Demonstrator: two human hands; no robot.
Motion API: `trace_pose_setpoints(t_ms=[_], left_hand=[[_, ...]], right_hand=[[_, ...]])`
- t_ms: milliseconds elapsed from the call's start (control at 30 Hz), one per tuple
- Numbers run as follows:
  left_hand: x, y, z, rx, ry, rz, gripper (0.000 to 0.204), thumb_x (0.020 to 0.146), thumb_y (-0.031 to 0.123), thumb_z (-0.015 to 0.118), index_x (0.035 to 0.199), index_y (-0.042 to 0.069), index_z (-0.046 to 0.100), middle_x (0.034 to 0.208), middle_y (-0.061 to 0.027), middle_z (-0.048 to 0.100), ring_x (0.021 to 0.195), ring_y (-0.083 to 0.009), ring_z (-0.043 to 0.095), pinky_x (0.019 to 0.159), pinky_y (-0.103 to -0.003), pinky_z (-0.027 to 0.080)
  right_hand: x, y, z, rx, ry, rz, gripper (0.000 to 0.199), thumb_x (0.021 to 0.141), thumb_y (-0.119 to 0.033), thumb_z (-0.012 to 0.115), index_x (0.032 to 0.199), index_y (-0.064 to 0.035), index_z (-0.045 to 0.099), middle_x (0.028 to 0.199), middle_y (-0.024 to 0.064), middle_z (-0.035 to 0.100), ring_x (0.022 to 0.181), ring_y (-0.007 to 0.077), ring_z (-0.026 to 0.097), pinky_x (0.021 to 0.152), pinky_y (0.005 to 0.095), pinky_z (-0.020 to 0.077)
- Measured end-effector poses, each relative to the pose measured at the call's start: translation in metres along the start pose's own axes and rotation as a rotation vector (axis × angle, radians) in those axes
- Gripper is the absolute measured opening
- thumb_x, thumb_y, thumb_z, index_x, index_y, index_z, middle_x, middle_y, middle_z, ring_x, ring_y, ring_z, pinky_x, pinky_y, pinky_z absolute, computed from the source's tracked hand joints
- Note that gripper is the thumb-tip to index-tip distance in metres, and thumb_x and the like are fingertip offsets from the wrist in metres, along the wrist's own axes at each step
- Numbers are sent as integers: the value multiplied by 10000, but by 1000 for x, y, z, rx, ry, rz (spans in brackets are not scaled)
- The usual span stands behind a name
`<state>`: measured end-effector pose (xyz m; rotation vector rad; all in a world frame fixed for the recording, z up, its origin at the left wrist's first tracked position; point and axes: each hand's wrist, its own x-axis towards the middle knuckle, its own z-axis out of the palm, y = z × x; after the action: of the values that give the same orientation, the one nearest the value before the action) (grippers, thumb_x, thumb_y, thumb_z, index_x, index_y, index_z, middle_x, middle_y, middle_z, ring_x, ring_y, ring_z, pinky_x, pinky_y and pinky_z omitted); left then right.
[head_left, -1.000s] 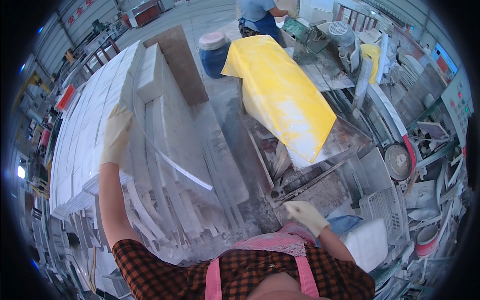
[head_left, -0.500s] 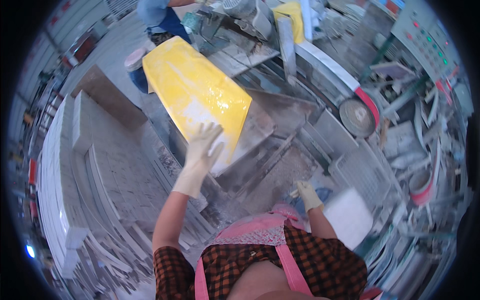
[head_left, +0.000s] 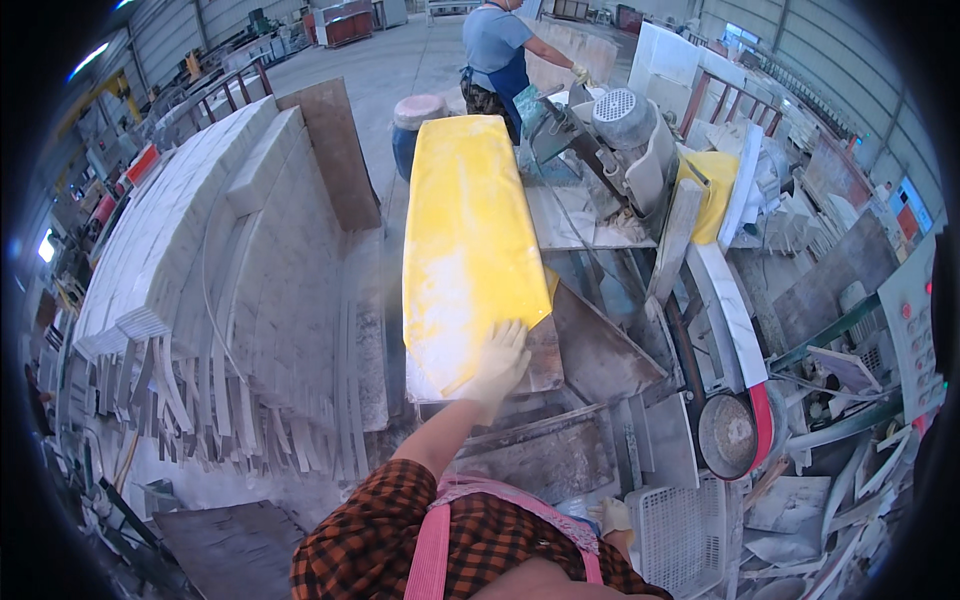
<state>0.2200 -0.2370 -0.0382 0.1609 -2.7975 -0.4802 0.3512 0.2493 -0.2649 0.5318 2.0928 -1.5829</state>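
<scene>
My left hand (head_left: 500,362), in a pale glove, lies flat on the near right corner of a long yellow cover (head_left: 465,240) dusted white. The fingers are spread on it and do not grip. The cover lies over a stone-cutting bench, with a grey slab (head_left: 540,360) showing under its near end. My right hand (head_left: 612,516), also gloved, hangs low by my waist next to a white plastic crate (head_left: 680,530). Its fingers are curled and nothing shows in it.
Stacks of white stone tiles (head_left: 200,250) and thin strips fill the left. A round saw blade with a red guard (head_left: 735,432) sits to the right. Another person (head_left: 500,55) in a blue apron works at the machine (head_left: 625,140) beyond. A control panel (head_left: 915,310) stands far right.
My left hand went from the tile stack on the left onto the yellow cover and now rests at its near corner. My head turned, so the view swung. My right hand stayed low.
</scene>
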Motion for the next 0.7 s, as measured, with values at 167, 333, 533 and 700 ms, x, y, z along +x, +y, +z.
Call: trace_pose_setpoints(t_ms=[167,333,533,700], left_hand=[[-7,0,-6,-24,98,56,578,940,332,598,1371,-51,565,1435,-218,556,1376,-375,469,1194,-510,291],[-8,5,-17,-96,99,27,582,941,340,598,1368,-54,566,1434,-222,555,1384,-374,459,1193,-509,288],[-7,1,-11,-147,82,32,576,943,333,597,1367,-55,564,1442,-228,545,1389,-385,449,1195,-519,283],[-8,1,-6,-148,147,31,569,953,328,580,1374,-54,561,1444,-228,544,1392,-388,444,1206,-524,266]], right_hand=[[25,-2,-3,-921,106,-387,383,1001,-327,510,918,8,676,871,209,726,785,345,719,712,450,560],[70,-22,13,-752,140,-506,376,981,-331,540,962,-13,740,836,162,718,743,313,677,691,446,514],[65,-93,36,-341,69,-313,271,994,-206,576,1028,6,743,812,27,682,682,105,586,608,283,462],[66,-115,33,-392,-26,-242,251,987,-199,573,923,-4,717,759,15,646,655,98,566,579,285,435]])
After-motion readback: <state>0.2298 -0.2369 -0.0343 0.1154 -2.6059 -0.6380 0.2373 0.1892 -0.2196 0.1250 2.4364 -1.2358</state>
